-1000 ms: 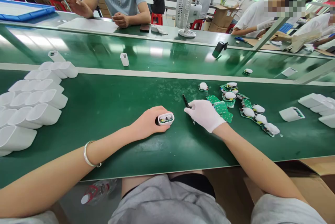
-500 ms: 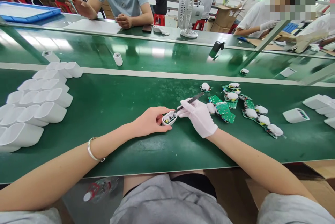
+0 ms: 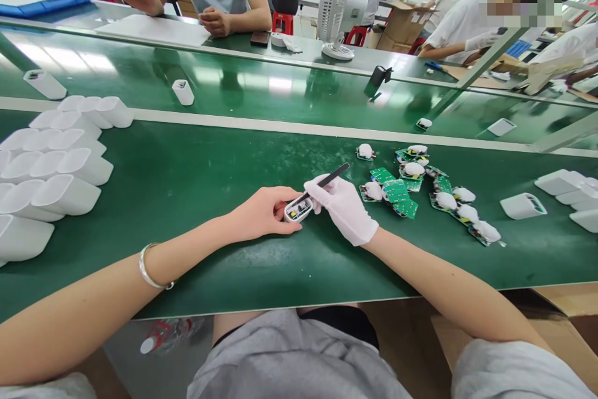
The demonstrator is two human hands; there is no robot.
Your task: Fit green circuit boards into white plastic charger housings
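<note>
Head view: holds a white case [image 3: 298, 211] over the bench [image 3: 210, 168] in the bare left hand [image 3: 256, 215], with fingers and thumb curled round its sides. Pinches black tweezers [image 3: 335, 175] in the gloved right hand [image 3: 343, 207], tip-down at the case's open end, near the boards [image 3: 400, 193].

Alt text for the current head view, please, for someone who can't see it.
A bare left hand holds a white casing with electronic parts inside, while a white-gloved right hand holds a slim dark tool at its opening, above a green bench. More white casings cluster at left; circuit boards lie at right.
</note>
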